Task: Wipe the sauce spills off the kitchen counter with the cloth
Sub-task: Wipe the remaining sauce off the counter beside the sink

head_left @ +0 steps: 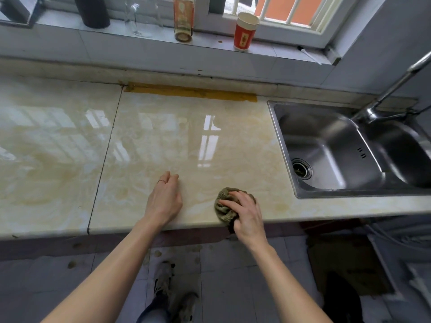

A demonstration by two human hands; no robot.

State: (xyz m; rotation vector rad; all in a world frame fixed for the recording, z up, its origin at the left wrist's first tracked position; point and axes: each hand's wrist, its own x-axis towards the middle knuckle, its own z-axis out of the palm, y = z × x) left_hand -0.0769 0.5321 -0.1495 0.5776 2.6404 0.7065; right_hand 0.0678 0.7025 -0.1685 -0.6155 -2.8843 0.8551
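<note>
The cloth [224,207] sat bunched in a brownish wad near the front edge of the counter [163,141], at about five o'clock from the slab's middle, with the steel sink [326,148] off at two o'clock from it. The right hand [248,216] lay on top, its fingers [229,203] curled over the wad and gripping it, and a dark fold hung past the edge below the palm. The left hand [164,199] rested at nine o'clock from the cloth, fingers loosely bent on the stone and holding nothing. The rag looked soft, light and limp, so it would crumple and slide easily on that glossy surface; I reckoned it was best held from above over the bulk, palm pressing down. I could not tell sauce from the yellow veining.
</note>
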